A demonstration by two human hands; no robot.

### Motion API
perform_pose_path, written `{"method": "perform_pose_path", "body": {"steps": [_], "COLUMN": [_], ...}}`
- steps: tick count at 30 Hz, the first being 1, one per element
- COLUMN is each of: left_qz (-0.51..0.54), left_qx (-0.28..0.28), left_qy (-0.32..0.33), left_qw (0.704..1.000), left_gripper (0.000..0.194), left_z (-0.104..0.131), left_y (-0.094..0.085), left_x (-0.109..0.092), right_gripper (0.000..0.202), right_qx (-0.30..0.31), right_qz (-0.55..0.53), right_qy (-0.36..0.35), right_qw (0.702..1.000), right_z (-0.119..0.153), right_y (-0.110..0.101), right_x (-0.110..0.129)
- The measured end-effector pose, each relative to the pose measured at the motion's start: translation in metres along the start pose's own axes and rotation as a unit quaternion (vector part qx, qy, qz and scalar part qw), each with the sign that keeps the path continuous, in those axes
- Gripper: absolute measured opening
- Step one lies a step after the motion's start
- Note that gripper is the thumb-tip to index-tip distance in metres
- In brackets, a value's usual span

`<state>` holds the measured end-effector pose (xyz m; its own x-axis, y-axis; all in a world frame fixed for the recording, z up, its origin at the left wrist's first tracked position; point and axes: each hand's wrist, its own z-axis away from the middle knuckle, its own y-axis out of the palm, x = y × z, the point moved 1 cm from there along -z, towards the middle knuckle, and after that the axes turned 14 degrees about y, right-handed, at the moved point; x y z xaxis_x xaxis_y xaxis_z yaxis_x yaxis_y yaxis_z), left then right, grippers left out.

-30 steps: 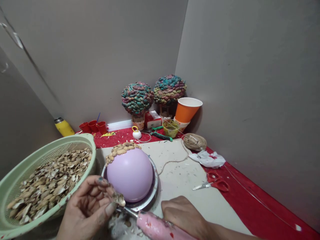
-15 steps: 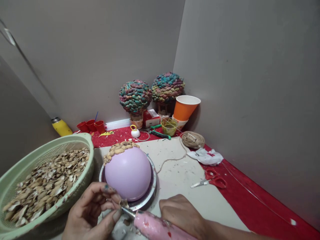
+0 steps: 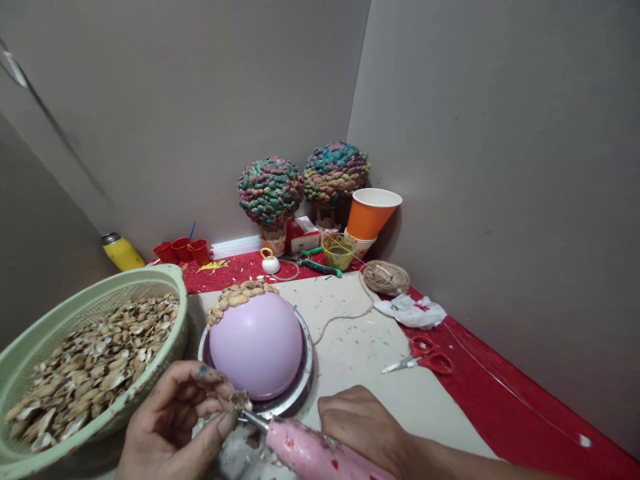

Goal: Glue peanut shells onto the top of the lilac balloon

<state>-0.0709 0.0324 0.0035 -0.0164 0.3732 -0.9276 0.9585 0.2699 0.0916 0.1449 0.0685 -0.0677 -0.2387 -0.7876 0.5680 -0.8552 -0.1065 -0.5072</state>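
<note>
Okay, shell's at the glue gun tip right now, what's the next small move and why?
Probably carry the shell in the left hand up to the purple ball and press it beside the shell patch. The glue gun nozzle in the right hand touches the shell, and most of the ball is bare.

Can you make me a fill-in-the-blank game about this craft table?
1. The left hand pinches one small shell against the tip of the ____ glue gun.
2. The purple ball sits in a ____ bowl.
3. The green basket is full of ____.
4. The scissors have ____ handles.

Missing words: pink; metal; shells; red
</note>
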Motion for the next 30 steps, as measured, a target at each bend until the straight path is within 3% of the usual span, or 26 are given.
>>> {"method": "perform_pose_path", "body": {"steps": [3, 8, 18, 25, 30], "left_qz": [-0.011, -0.021, -0.021, -0.010, 0.000], "left_qx": [0.045, 0.074, 0.084, 0.048, 0.036], "left_qy": [0.012, 0.026, 0.038, -0.001, -0.024], "left_qw": [0.999, 0.997, 0.995, 0.999, 0.999], "left_gripper": [0.033, 0.028, 0.027, 0.030, 0.030], "left_z": [-0.004, -0.006, -0.007, -0.008, -0.008], "left_y": [-0.009, -0.013, -0.020, -0.016, -0.018], "left_x": [0.003, 0.004, 0.010, 0.006, 0.005], "right_gripper": [0.045, 0.047, 0.053, 0.056, 0.053], "right_qx": [0.009, -0.003, -0.018, 0.024, 0.021], "right_qz": [0.003, 0.032, 0.027, 0.029, 0.022], "right_qy": [0.003, 0.002, -0.004, 0.013, 0.019], "right_qw": [1.000, 0.999, 0.999, 0.999, 0.999], "right_z": [0.002, 0.000, 0.000, 0.007, 0.008], "right_y": [0.001, 0.001, 0.003, 0.004, 0.003], "right_x": [-0.001, -0.001, -0.003, -0.006, -0.006]}}
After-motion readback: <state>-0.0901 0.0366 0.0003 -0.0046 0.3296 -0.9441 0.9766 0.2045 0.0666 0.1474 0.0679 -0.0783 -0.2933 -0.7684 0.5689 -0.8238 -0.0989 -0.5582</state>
